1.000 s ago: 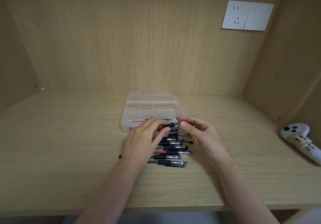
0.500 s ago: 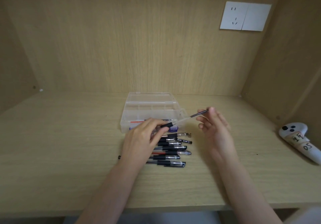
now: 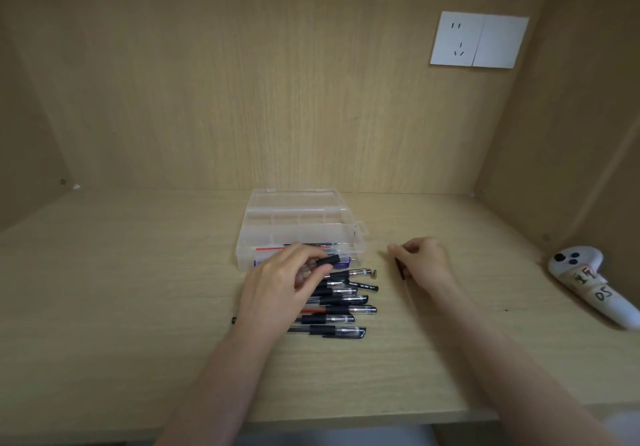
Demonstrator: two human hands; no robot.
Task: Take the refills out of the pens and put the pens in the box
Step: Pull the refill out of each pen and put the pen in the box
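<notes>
My left hand (image 3: 280, 286) pinches a pen barrel (image 3: 329, 260) by its black grip, just in front of the clear plastic box (image 3: 356, 237). The box stands open, with a few thin refills or pens lying inside near its front wall. Several black-capped pens (image 3: 343, 307) lie in a row on the desk under and right of my left hand. My right hand (image 3: 420, 260) rests low on the desk to the right of the box, fingers closed around a thin dark refill (image 3: 400, 269) that points toward me.
A white game controller (image 3: 588, 279) lies at the desk's right edge. Wooden walls enclose the desk (image 3: 121, 289) at the back and both sides, with a white socket plate (image 3: 479, 39) on the back wall. A small black piece (image 3: 233, 320) lies left of my left forearm.
My right hand pulled the refill out of the barrel, swung it right and lowered it to the desk. My left hand stayed in place holding the barrel.
</notes>
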